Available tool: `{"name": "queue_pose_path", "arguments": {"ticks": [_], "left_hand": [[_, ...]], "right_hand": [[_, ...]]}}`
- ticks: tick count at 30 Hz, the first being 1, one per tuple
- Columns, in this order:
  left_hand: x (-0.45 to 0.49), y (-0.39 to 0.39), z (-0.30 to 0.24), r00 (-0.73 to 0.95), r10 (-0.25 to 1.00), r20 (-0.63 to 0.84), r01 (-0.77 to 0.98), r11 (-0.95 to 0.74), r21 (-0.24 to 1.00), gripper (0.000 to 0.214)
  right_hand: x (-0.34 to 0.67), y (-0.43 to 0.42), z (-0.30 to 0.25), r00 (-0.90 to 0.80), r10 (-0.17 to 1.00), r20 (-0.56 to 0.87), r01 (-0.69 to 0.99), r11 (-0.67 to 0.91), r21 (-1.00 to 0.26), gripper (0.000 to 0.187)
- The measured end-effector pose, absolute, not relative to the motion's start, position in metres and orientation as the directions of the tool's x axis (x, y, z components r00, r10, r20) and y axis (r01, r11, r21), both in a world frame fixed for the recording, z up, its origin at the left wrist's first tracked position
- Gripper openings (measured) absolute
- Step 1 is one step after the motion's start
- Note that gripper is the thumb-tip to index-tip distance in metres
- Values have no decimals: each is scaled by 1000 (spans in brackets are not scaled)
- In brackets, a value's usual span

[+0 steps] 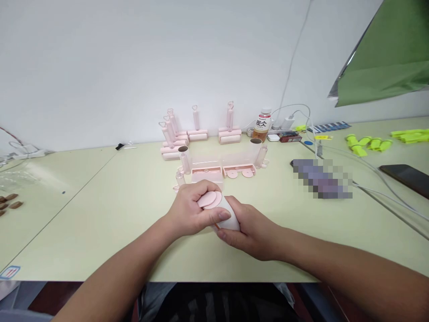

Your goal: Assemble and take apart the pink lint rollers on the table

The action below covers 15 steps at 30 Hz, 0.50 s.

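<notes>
Both my hands meet over the middle of the pale green table (100, 223). My left hand (189, 210) is closed around a pink round cap (211, 200), its thumb pressing on it. My right hand (250, 230) is wrapped round a white roller (229, 214) from below, and the cap sits on the roller's end. Just behind the hands lie loose pink parts: flat trays with discs (223, 172) and clear tubes (184, 160). Finished pink lint rollers with heart-topped handles (197, 129) stand in a group near the wall.
A drink bottle (262, 125) stands at the back by a charger and white cables (368, 174). Yellow-green plastic pieces (367, 144) and a dark phone (407, 176) lie at the right. Brown pieces (10, 201) sit at the left edge. A green sheet (389, 53) hangs upper right.
</notes>
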<state>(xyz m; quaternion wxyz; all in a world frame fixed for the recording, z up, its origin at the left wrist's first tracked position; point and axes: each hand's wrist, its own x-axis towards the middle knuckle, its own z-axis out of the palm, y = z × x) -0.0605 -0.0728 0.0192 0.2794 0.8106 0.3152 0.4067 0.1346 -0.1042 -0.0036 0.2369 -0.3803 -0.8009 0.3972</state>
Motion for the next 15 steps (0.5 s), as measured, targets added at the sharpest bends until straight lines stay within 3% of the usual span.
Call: {"name": "queue_pose_path", "arguments": {"ticks": [15], "left_hand": [[-58, -72, 14, 416, 765, 492, 305, -627, 716, 41]], "right_hand": [[137, -98, -6, -579, 803, 141, 406, 435, -804, 35]]}}
